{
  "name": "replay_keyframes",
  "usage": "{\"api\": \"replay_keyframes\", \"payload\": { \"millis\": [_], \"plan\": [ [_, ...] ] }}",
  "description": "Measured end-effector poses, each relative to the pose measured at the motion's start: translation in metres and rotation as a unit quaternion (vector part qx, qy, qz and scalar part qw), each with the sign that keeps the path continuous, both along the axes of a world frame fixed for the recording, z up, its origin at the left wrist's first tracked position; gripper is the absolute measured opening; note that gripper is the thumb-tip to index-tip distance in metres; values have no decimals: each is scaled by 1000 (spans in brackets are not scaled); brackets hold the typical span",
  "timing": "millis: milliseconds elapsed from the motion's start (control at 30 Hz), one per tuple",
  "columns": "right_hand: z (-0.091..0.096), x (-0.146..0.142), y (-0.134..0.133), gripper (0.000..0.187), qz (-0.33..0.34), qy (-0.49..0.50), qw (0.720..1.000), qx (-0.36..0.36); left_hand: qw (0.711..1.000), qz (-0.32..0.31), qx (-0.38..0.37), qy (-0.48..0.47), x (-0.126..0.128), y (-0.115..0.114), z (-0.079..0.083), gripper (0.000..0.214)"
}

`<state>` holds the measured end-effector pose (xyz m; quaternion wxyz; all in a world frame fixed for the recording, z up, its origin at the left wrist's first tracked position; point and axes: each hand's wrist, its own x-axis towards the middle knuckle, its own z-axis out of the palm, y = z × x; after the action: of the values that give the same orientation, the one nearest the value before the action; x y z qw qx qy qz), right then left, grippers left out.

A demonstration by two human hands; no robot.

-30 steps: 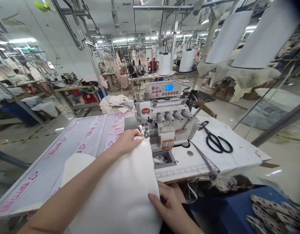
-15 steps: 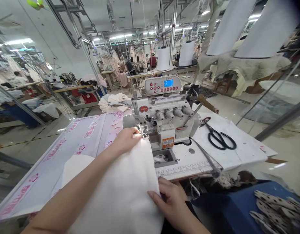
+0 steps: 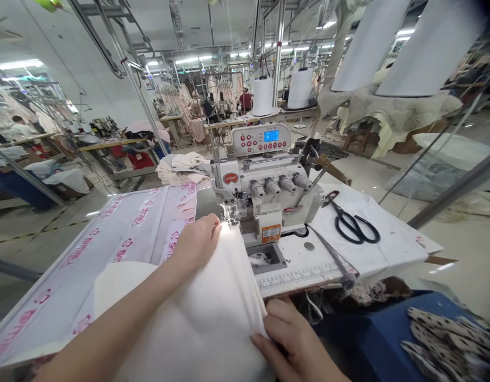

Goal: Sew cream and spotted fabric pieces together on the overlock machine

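A white fabric piece (image 3: 205,313) hangs over the table's front edge toward me, its far end under the presser foot of a white overlock sewing machine (image 3: 264,185). My left hand (image 3: 197,240) lies on the fabric just left of the lit needle area, its fingers bent together with the fabric edge at the fingertips. Lower down, my right hand (image 3: 295,337) grips the right edge of the same fabric between thumb and fingers. Some of its fingers are hidden. Layered fabric edges run from this hand up to the machine.
Black-handled scissors (image 3: 355,225) rest on a white sheet right of the machine. Pink-printed plastic (image 3: 137,212) covers the left table. A cream cloth pile (image 3: 185,167) lies behind. A blue bin (image 3: 392,334) with dotted fabric stands lower right. Thread cones (image 3: 263,96) rise behind.
My left hand has drawn slightly back from the needle area toward me. My right hand has moved a little to the right with the fabric edge. The view has shifted slightly.
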<state>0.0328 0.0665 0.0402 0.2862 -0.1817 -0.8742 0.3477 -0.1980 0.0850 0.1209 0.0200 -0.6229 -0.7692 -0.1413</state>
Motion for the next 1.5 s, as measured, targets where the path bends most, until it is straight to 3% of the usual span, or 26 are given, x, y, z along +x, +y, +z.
{"api": "replay_keyframes", "payload": {
  "millis": [267,433,633,800,1233,1500],
  "plan": [
    [-13,-11,6,35,-46,-33,998,-9,999,-5,-14,31,-8,22,-3,17],
    [-11,-28,22,38,-70,39,997,-8,998,0,-34,48,-19,39,2,21],
    [-24,-16,8,36,-20,40,992,-118,996,36,-59,64,-6,13,11,20],
    [-37,-4,-1,32,14,57,992,-113,995,31,-69,64,-9,9,10,21],
    [-10,-32,24,37,-45,65,983,-169,997,14,-23,69,-55,59,-1,29],
    [4,-66,52,37,-64,133,971,-189,997,15,49,49,-84,110,-1,20]
  ]
}}
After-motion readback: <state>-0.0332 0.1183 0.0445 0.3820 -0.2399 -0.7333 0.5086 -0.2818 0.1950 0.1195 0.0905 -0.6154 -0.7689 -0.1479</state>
